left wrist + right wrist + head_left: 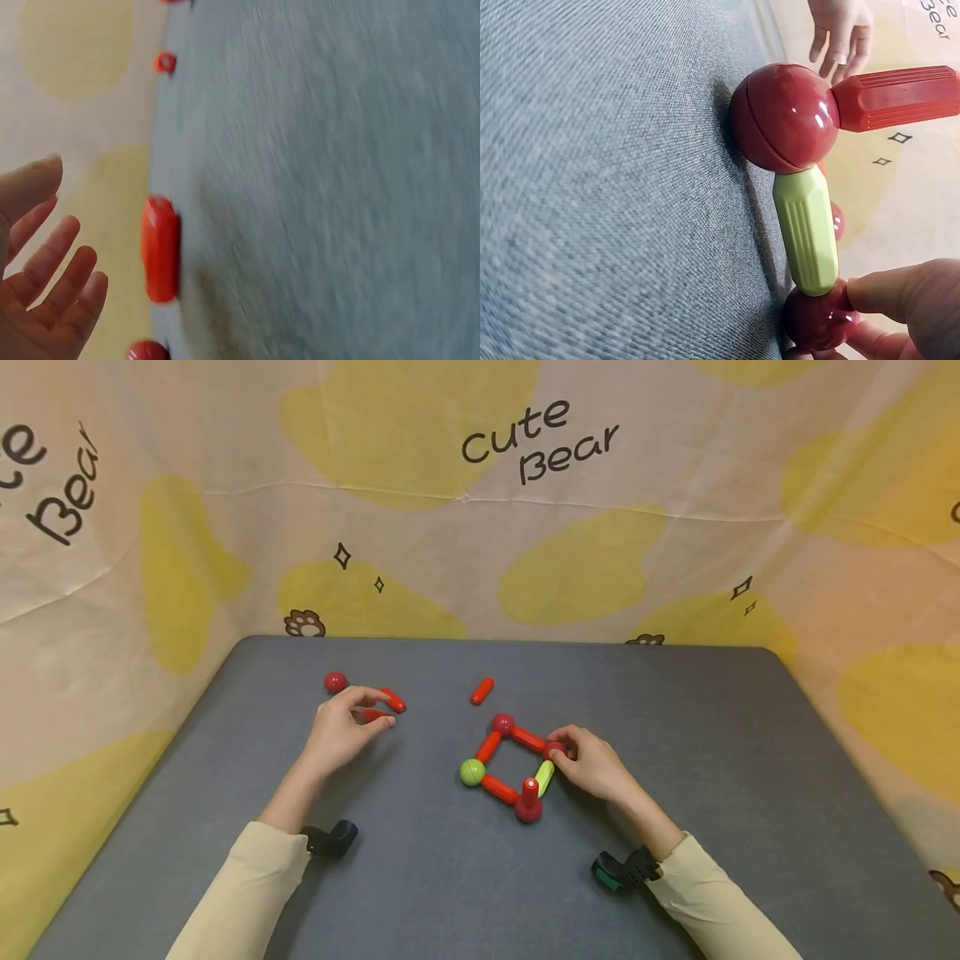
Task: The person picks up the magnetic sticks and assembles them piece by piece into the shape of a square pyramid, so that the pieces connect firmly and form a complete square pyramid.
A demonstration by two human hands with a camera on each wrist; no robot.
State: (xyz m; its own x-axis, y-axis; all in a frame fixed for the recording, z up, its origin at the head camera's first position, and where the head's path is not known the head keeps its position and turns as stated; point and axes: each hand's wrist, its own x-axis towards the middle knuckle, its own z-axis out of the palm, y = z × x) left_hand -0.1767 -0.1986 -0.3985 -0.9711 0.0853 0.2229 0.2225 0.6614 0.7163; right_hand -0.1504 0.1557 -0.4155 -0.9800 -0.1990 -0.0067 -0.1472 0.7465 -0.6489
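On the table lies a four-sided frame of toy building rods and balls. At its right corner my right hand pinches a red ball between thumb and fingers. A light green rod joins that ball to the near red ball, from which a red rod stands upright. The other corners are a green ball and a far red ball, linked by red rods. Over two loose red rods, one being the right-hand rod, my left hand hovers with fingers spread and nothing in them.
A loose red ball lies just beyond the left hand. Another red rod rests behind the frame. The grey table meets a patterned cloth backdrop along its far edge.
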